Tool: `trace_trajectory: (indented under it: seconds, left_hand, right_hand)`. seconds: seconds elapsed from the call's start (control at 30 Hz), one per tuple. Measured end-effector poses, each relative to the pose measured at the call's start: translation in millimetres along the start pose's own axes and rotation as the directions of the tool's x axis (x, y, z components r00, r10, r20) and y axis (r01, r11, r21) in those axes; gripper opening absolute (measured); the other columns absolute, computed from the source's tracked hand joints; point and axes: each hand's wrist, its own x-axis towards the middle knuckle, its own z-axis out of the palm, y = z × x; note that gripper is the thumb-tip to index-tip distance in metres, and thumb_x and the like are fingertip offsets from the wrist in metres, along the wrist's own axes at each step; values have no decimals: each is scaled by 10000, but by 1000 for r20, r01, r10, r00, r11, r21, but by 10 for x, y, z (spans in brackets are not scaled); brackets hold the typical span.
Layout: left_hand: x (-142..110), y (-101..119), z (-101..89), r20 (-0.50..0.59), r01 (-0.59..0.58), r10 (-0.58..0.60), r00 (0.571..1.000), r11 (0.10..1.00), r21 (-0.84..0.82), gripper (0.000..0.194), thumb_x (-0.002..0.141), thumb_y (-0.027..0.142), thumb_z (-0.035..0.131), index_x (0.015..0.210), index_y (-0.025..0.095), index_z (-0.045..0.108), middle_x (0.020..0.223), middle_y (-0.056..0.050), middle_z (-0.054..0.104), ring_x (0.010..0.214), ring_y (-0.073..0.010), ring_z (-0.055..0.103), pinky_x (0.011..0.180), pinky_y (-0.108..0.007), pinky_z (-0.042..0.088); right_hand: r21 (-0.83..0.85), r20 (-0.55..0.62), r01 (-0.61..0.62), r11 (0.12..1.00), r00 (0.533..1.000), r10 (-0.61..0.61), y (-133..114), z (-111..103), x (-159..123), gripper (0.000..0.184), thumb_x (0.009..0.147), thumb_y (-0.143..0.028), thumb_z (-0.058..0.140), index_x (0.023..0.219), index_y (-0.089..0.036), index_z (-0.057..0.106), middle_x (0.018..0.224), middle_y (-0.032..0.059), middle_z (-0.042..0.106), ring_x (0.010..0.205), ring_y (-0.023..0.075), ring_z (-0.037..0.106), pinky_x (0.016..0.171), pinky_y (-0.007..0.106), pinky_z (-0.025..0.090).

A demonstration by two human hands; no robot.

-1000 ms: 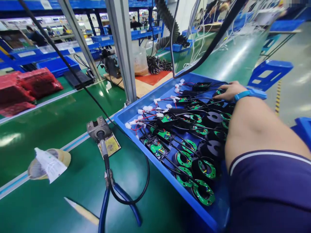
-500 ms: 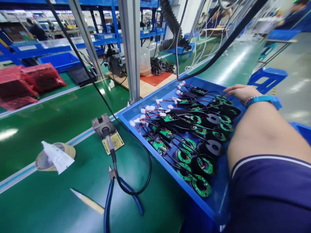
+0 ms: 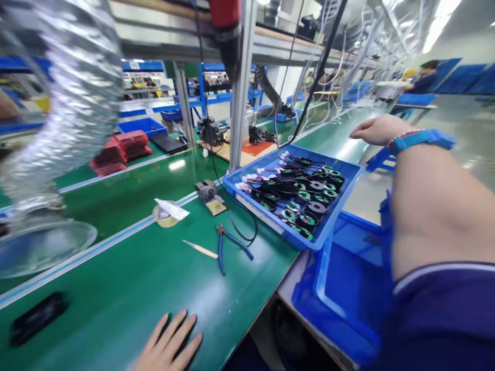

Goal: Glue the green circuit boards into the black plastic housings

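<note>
On the glossy green table (image 3: 127, 278), our left hand (image 3: 168, 346), newly in view, lies spread; our right hand (image 3: 381, 130), fingers together, has left the smooth blue plastic tray (image 3: 341, 208) of ring-shaped boards (image 3: 307, 220) at the table's right edge.

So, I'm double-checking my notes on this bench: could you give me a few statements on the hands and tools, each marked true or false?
1. The left hand is spread over the green bench. True.
2. The blue-handled pliers lie inside the tray. False: the blue-handled pliers lie on the bench, outside the blue tray.
3. A white packet rests on a roll of tape. True.
4. The wristband is on the left wrist. False: the blue wristband is on the wrist of the right hand.
</note>
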Motion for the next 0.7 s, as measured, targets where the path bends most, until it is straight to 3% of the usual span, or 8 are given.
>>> trace_trajectory:
  seconds: [0.07,0.17,0.2,0.27,0.3,0.4,0.53,0.7]
  left_hand:
    - [-147,29,-257,105,94,-91,990,995,-19,376,833,382,503,1197,288,505,1201,-18,566,1104,-202,496,999,-345,341]
    - [-554,178,-676,317,369,-335,887,928,-52,382,841,300,501,1221,290,462,1288,-29,488,1180,-220,433,1000,-417,350]
    - [-718,244,-792,362,464,-418,833,885,-45,364,846,297,497,1209,290,469,1302,-33,471,1200,-226,413,1005,-440,344]
    - [-1059,388,-981,394,622,-570,721,783,-4,332,853,304,491,1184,283,488,1318,-41,449,1225,-236,381,1012,-471,330]
    - [-1227,466,-1058,388,683,-637,666,730,24,328,854,308,490,1180,280,491,1324,-45,441,1233,-241,369,1014,-479,325]
    - [-1680,717,-1234,314,819,-802,508,563,111,350,850,300,494,1199,274,481,1334,-59,424,1248,-255,344,1014,-492,324]
    - [-2146,947,-1388,169,911,-931,322,354,211,366,842,263,485,1207,239,486,1326,-94,423,1248,-282,337,998,-511,336]
    - [-2529,724,-1562,68,929,-969,238,248,274,364,837,276,471,1197,227,494,1324,-94,422,1241,-298,345,999,-509,341]
  right_hand:
    - [-3,156,207,978,967,-204,-265,-5,-222,620,818,-516,269,763,-57,681,827,71,646,793,85,561,717,265,355]
    - [63,366,613,787,720,-590,-905,404,-654,585,780,-625,332,571,-175,641,615,53,630,550,74,544,652,272,409]
    - [106,403,699,707,620,-673,-1194,612,-871,489,721,-639,463,554,-217,647,604,65,636,521,103,550,613,292,429]
    - [223,506,878,423,267,-820,-1804,1030,-1485,288,595,-570,668,536,-288,658,652,107,652,558,201,603,579,358,481]
    - [340,429,905,256,93,-898,-2082,1212,-1876,198,641,-528,647,635,-333,678,745,111,666,650,238,629,639,385,508]
    - [531,121,842,-93,-184,-975,-2646,1598,-3158,161,732,-479,524,764,-416,669,929,81,660,851,279,630,779,437,528]
    - [592,-120,778,-212,-176,-977,-2896,1838,-4389,268,809,-417,428,900,-324,662,1135,61,594,1032,254,569,866,445,500]
    - [568,-156,789,-234,-176,-972,-3038,1919,-4772,293,841,-367,410,1004,-250,623,1236,90,521,1136,254,492,939,481,428]
